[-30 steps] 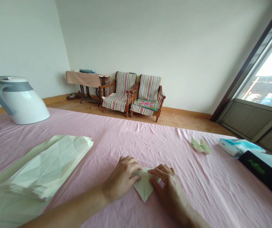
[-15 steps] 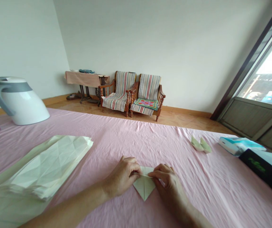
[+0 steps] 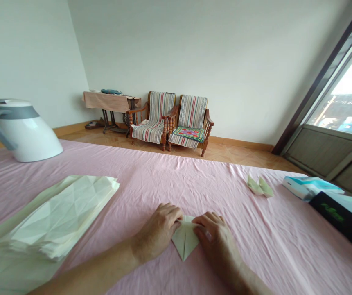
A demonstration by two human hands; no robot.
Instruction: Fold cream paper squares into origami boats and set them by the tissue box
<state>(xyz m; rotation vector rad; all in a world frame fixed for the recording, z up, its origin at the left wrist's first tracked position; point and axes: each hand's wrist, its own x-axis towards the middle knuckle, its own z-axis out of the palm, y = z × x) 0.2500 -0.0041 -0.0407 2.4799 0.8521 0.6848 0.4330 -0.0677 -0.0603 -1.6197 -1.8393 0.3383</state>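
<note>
A small folded piece of pale paper (image 3: pixel 184 241) lies on the pink tablecloth (image 3: pixel 163 180), its point toward me. My left hand (image 3: pixel 159 231) presses its curled fingers on the paper's upper left corner. My right hand (image 3: pixel 214 239) pinches and presses the upper right edge. Both hands rest on the cloth with the paper between them.
A stack of creased pale paper sheets (image 3: pixel 56 215) lies at the left. A white jug (image 3: pixel 22 129) stands far left. Folded paper pieces (image 3: pixel 259 186) lie at the right, beside a tissue box (image 3: pixel 309 187) and a black box (image 3: pixel 341 223). Two striped armchairs (image 3: pixel 172 123) stand behind.
My fingers have shifted slightly along the paper's top edge, pressing the fold down. The paper stays in the same spot.
</note>
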